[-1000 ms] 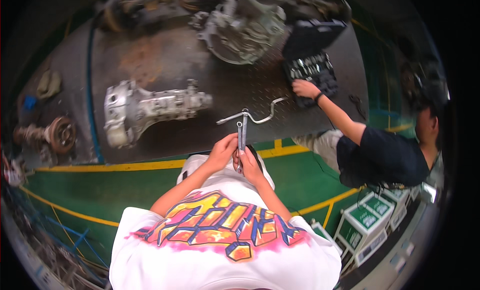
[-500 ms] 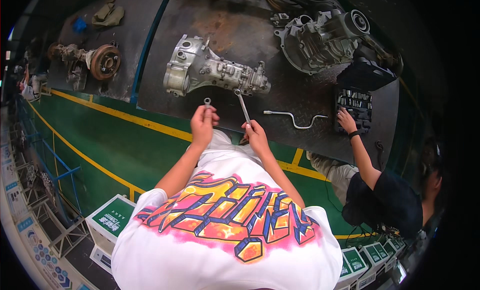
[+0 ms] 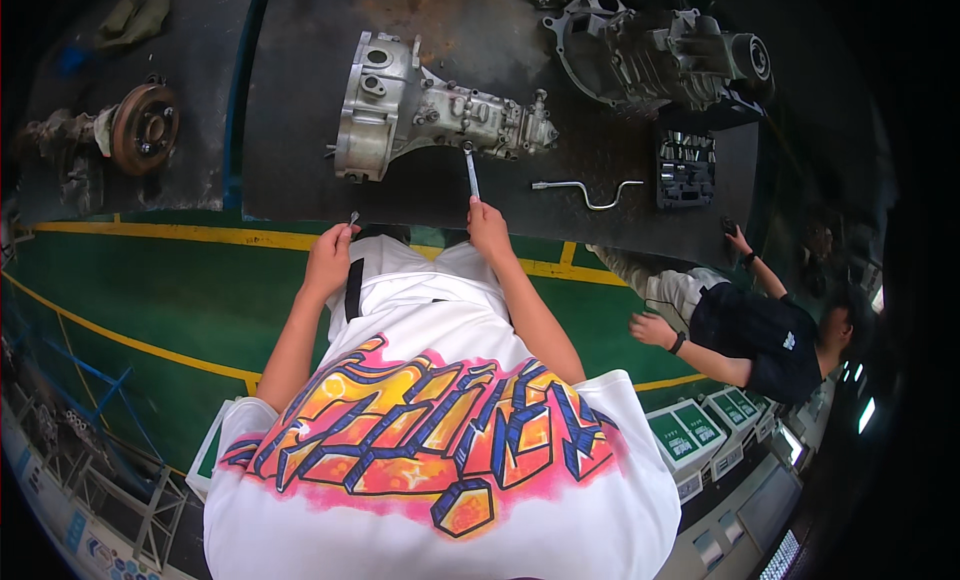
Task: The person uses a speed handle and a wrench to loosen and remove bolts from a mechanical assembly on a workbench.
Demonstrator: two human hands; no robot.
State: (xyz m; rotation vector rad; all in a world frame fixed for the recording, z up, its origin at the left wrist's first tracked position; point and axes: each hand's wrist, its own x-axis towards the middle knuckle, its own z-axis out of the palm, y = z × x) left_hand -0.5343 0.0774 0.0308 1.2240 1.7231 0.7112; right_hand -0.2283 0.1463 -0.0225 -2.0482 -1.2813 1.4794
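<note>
Left hand (image 3: 328, 258) shifted farther from right hand (image 3: 488, 230); each grasping wrench (image 3: 472, 174) near bench edge (image 3: 580, 235).

On the counter (image 3: 290, 130) lies the first gearbox (image 3: 455, 118). Behind it, to the right, is the second gearbox (image 3: 655, 65). Before that lies a crank (image 3: 590, 197), with a toolbox (image 3: 688, 192) on its right. A wrench (image 3: 472, 175) is between the right hand (image 3: 488, 230) and the first gearbox.

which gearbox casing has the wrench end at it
The left casing: the wrench in the right hand ends at its near edge. The right casing lies apart, beyond the socket set.
</note>
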